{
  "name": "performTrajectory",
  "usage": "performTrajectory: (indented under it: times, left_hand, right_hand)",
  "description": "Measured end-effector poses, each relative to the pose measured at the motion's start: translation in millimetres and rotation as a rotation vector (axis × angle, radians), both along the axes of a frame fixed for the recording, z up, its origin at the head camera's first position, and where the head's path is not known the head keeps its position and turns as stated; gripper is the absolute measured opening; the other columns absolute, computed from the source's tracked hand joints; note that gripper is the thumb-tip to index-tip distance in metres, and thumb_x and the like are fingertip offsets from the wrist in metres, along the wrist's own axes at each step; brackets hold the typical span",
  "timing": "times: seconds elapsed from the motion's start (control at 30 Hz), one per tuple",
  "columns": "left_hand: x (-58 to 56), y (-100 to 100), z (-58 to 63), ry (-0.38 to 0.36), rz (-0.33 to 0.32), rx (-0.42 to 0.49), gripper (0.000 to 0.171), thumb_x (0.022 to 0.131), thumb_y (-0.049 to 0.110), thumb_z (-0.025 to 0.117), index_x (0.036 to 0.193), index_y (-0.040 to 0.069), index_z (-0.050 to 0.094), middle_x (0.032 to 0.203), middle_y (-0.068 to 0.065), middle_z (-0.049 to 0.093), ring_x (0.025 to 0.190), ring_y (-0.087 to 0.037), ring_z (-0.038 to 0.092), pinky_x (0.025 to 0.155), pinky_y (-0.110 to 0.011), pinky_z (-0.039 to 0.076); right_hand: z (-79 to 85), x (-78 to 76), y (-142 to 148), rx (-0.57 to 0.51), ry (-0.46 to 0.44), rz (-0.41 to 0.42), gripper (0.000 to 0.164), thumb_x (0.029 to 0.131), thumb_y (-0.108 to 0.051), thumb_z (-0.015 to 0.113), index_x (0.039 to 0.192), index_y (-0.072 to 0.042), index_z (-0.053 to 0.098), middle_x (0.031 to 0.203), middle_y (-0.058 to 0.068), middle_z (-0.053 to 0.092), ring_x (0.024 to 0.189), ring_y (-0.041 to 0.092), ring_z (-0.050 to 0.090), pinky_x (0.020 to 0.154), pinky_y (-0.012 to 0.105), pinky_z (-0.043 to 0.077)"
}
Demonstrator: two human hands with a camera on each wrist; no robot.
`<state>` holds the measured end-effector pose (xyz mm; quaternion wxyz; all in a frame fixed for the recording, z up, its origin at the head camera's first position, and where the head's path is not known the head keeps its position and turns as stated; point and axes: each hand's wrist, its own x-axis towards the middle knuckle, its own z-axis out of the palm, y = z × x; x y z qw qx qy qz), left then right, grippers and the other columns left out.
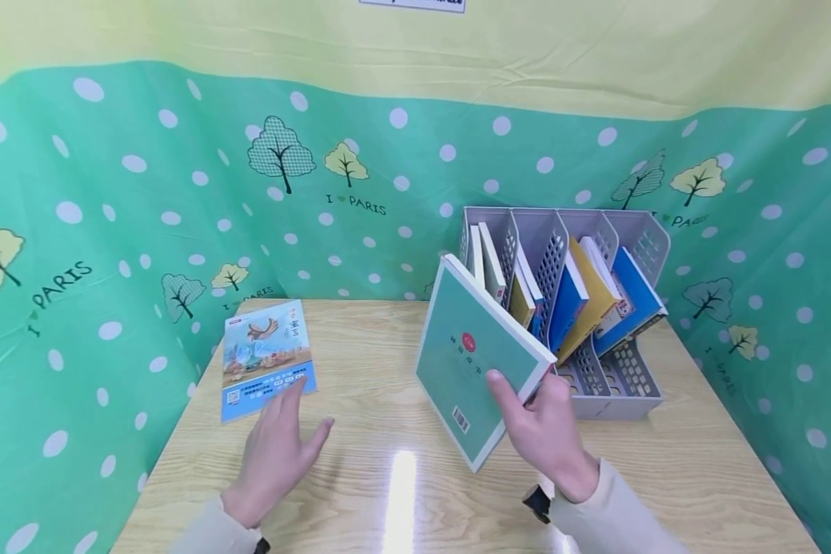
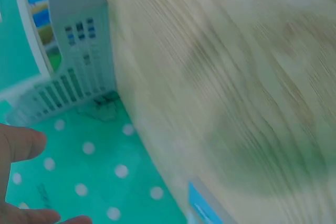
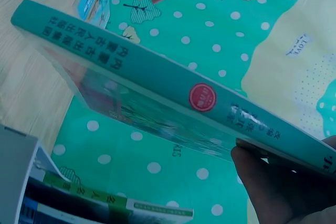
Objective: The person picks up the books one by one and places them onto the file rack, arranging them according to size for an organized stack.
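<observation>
A green book (image 1: 467,362) with a red round emblem and a barcode is tilted in the air in front of the file rack. My right hand (image 1: 543,423) grips it by one edge, thumb on the green cover. In the right wrist view the green spine (image 3: 157,85) faces the camera and the fingers (image 3: 268,182) hold one end. My left hand (image 1: 280,446) hovers over the table with fingers extended, holding nothing. Just beyond its fingertips lies a blue illustrated booklet (image 1: 266,358), flat on the table.
The grey file rack (image 1: 609,408) stands at the back right, its slots holding several leaning books, among them a yellow book (image 1: 589,308) and a blue book (image 1: 630,296). Behind the wooden table (image 1: 360,369) hangs a green dotted curtain (image 1: 360,231).
</observation>
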<state>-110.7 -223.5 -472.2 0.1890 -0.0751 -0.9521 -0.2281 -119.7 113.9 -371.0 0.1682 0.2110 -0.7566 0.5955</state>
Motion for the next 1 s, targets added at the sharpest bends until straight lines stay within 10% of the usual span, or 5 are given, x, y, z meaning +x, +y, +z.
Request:
performTrajectory:
  times: [0.47, 1.0]
  left_hand:
    - [-23.4, -72.2, -17.8, -0.243, 0.239, 0.014, 0.080, 0.087, 0.041, 0.066, 0.137, -0.012, 0.035, 0.120, -0.036, 0.048, 0.104, -0.052, 0.050, 0.073, -0.064, 0.047]
    - [-37.8, -100.5, -22.0, -0.358, 0.303, 0.098, 0.084, 0.088, 0.045, 0.064, 0.130, -0.021, 0.036, 0.109, -0.039, 0.050, 0.094, -0.052, 0.054, 0.069, -0.057, 0.048]
  right_hand:
    - [7.5, 12.8, 32.8, 0.143, 0.126, -0.117, 0.049, 0.086, 0.011, 0.060, 0.133, -0.003, 0.052, 0.112, 0.018, 0.067, 0.090, 0.026, 0.069, 0.066, 0.026, 0.057]
    - [15.9, 18.6, 64.7, 0.261, 0.132, -0.269, 0.057, 0.086, 0.009, 0.061, 0.138, -0.009, 0.047, 0.118, 0.018, 0.064, 0.099, -0.001, 0.062, 0.069, 0.019, 0.054]
